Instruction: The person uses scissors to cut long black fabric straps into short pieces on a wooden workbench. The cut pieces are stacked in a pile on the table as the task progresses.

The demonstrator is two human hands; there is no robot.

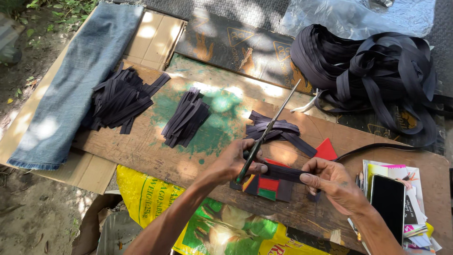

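Outdoor ground with a worn wooden table (pixel 141 151) at frame centre, carrying cut black strip piles (pixel 186 118) and a large strap coil (pixel 377 71) at upper right. Left hand (pixel 233 163) closed around scissors (pixel 266 130); right hand (pixel 332 182) pinches a black strap (pixel 285 172) taut at lower centre. Step in hand, by judgement: cutting a length; next calls for blades set square across the strap.

I see black strap (pixel 283 172) and black cut pieces (pixel 120 97) on a brown desk (pixel 155 151) with patchy green paint. Faded blue jeans (pixel 75 80). Red cards (pixel 325 150), one with a green patch. Yellow sack (pixel 151 198) with green print. Black phone (pixel 388 203). Scissors (pixel 264 137): dark green handles.
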